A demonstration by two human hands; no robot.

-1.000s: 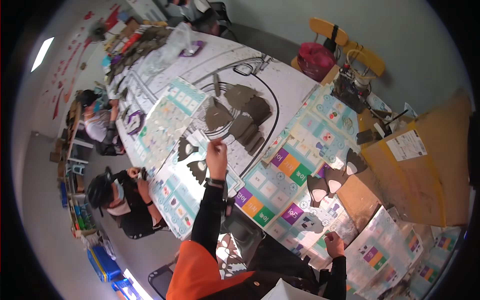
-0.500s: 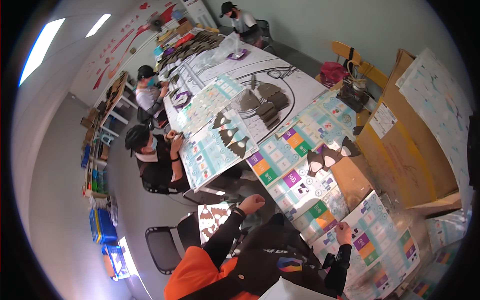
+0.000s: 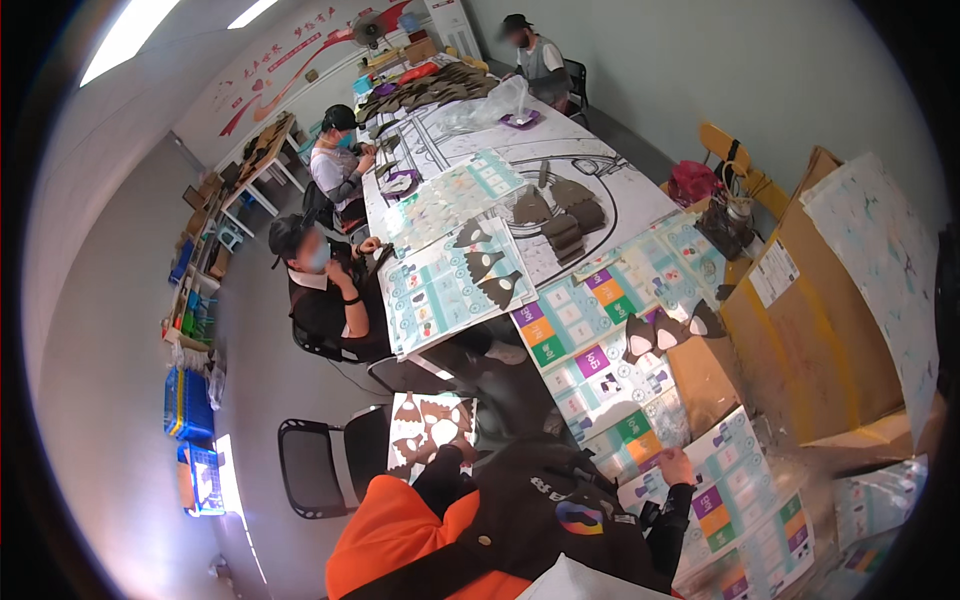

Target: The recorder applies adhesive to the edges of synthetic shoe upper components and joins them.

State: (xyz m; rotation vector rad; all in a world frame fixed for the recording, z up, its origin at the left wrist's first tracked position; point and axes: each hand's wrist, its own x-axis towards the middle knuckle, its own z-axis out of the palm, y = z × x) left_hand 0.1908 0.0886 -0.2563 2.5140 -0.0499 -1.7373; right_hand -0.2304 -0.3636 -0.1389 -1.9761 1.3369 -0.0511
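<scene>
My left hand [image 3: 462, 449] is low over a white board [image 3: 396, 465] that lies on a chair and carries several dark brown scallop-edged cutouts [image 3: 409, 418]. Its fingers are small and blend with the brown pieces. To the right, my right hand [image 3: 677, 466] is at the printed sheets [image 3: 735, 450] on the near table, fingers curled together; what they hold, if anything, is too small to make out. Beyond that hand, a few brown cutouts with white ovals [image 3: 668, 333] lie in a row beside a brown board [image 3: 703, 375].
Across the far table [image 3: 628, 180] are brown stacks [image 3: 563, 237] and more cutouts [image 3: 484, 265]. Two people [image 3: 335, 165] [image 3: 325, 290] sit along its left side, another [image 3: 540, 62] at the far end. A large cardboard box [image 3: 815, 340] stands right; a black chair [image 3: 312, 465] is left.
My left hand has moved down and left, from in front of me to the board on the chair. My right hand stays near the printed sheets. The view has shifted somewhat.
</scene>
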